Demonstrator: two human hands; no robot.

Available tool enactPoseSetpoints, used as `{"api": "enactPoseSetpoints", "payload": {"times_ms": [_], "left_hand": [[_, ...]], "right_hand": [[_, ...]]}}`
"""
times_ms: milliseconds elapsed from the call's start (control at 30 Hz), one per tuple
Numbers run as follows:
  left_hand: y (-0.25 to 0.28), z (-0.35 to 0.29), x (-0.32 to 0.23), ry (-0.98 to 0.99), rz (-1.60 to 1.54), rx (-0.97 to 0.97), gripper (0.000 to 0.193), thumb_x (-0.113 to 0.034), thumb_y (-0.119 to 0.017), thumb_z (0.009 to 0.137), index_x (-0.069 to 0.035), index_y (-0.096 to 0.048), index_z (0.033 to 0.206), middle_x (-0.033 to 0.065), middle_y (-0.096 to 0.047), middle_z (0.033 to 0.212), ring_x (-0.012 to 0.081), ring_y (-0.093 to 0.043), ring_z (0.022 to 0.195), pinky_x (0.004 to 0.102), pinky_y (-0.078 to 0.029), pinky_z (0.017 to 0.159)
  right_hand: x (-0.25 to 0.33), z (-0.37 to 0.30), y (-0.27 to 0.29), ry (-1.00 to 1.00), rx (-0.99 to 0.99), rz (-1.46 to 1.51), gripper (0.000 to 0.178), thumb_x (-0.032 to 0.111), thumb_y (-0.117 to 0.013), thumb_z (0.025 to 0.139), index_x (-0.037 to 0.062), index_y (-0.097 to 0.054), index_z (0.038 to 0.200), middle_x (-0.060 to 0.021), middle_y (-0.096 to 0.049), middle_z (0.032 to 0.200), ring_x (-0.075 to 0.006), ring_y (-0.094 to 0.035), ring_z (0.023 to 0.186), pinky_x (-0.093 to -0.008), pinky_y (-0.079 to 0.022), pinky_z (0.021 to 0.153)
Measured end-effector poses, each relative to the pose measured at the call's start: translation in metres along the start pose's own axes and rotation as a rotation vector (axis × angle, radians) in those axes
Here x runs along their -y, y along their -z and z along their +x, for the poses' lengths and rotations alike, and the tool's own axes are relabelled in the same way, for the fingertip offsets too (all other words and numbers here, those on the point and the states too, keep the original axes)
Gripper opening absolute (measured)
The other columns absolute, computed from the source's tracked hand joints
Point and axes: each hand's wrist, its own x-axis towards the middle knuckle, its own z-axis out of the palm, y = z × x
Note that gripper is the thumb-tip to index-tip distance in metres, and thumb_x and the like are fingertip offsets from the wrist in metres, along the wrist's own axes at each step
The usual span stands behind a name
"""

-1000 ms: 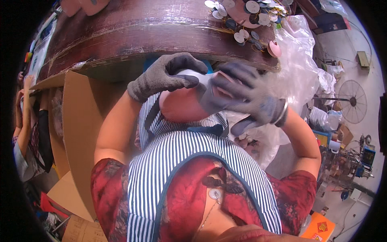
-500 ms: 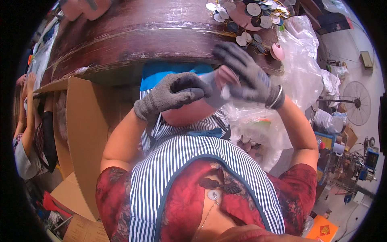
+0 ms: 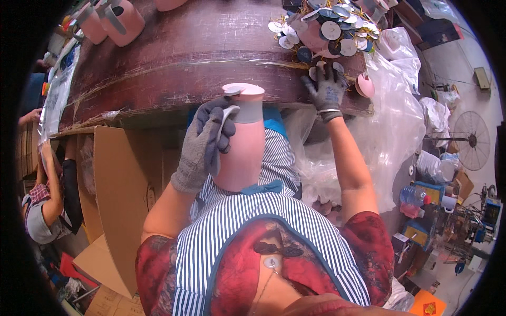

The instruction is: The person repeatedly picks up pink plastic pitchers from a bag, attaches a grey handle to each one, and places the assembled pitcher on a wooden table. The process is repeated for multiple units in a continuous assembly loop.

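Note:
My left hand [image 3: 206, 139], in a grey glove, is closed round the grey handle of a pink jug [image 3: 243, 152]. The jug stands upright above my lap, with a grey band below its pink rim. Over by the table's right front corner, my gloved right hand [image 3: 328, 90] lies with fingers spread. Its fingertips touch round white and dark tags [image 3: 330, 30] with yellow strings. These tags are heaped over a pink vessel [image 3: 312, 39], mostly covered. A small pink piece [image 3: 364, 85] lies beside my right hand at the table edge.
The worn dark red table [image 3: 174, 50] spans the front. More pink jugs [image 3: 122, 23] stand at its far left. An open cardboard box [image 3: 118, 200] is left of my lap, clear plastic sheeting [image 3: 387, 131] to the right. A co-worker [image 3: 45, 205] is at far left, a fan [image 3: 470, 139] at far right.
The jug has gone from lying tilted between both hands to upright, held by my left hand alone. My right hand has left it and moved forward and right to the tags.

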Motion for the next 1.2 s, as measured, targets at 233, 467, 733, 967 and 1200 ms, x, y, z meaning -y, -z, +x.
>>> {"api": "enactPoseSetpoints", "payload": {"times_ms": [233, 467, 733, 967, 1200], "left_hand": [[0.007, -0.013, 0.009, -0.015, -0.285, -0.073, 0.044, -0.026, -0.035, 0.106, 0.002, -0.041, 0.14, 0.0168, -0.056, 0.13, 0.0211, -0.062, 0.108, 0.0347, -0.051, 0.1], [0.026, -0.012, 0.011, 0.287, -0.24, -0.002, 0.042, -0.013, -0.053, 0.099, 0.004, -0.046, 0.136, 0.0186, -0.061, 0.124, 0.0256, -0.066, 0.104, 0.039, -0.055, 0.096], [0.029, 0.012, 0.022, -0.029, 0.603, 0.018, 0.043, -0.014, -0.073, 0.084, -0.001, -0.062, 0.123, 0.0089, -0.067, 0.109, 0.0206, -0.065, 0.098, 0.03, -0.052, 0.089], [0.018, 0.027, 0.038, -0.243, 0.841, -0.005, 0.041, -0.017, -0.079, 0.074, -0.002, -0.066, 0.109, 0.0126, -0.057, 0.106, 0.0268, -0.061, 0.098, 0.0343, -0.052, 0.084], [0.017, 0.012, 0.029, -0.013, 0.449, -0.063, 0.023, -0.004, -0.068, 0.084, 0.0, -0.065, 0.106, 0.0064, -0.06, 0.108, 0.0171, -0.06, 0.101, 0.0296, -0.049, 0.09]], "right_hand": [[0.024, -0.075, 0.01, 0.345, -0.179, 0.375, 0.045, 0.031, -0.067, 0.08, 0.0216, -0.064, 0.123, -0.0061, -0.055, 0.137, -0.0326, -0.05, 0.124, -0.052, -0.037, 0.102], [0.06, -0.045, 0.064, -0.587, -0.239, 1.755, 0.027, -0.005, -0.057, 0.091, -0.0044, -0.062, 0.118, -0.014, -0.068, 0.113, -0.0164, -0.065, 0.094, -0.029, -0.055, 0.083], [0.135, -0.067, 0.112, -0.687, 0.156, 1.936, 0.033, 0.0, -0.063, 0.091, -0.0048, -0.057, 0.124, -0.0129, -0.067, 0.112, -0.0164, -0.066, 0.096, -0.0285, -0.055, 0.083], [0.166, -0.078, 0.111, -0.672, -0.015, 1.85, 0.033, 0.004, -0.065, 0.092, -0.0026, -0.055, 0.123, -0.0123, -0.064, 0.119, -0.0182, -0.062, 0.106, -0.031, -0.049, 0.097], [0.159, -0.076, 0.114, -0.695, 0.044, 2.269, 0.024, 0.012, -0.057, 0.098, -0.0016, -0.059, 0.118, -0.0141, -0.067, 0.112, -0.0218, -0.065, 0.101, -0.0349, -0.053, 0.092]]}}
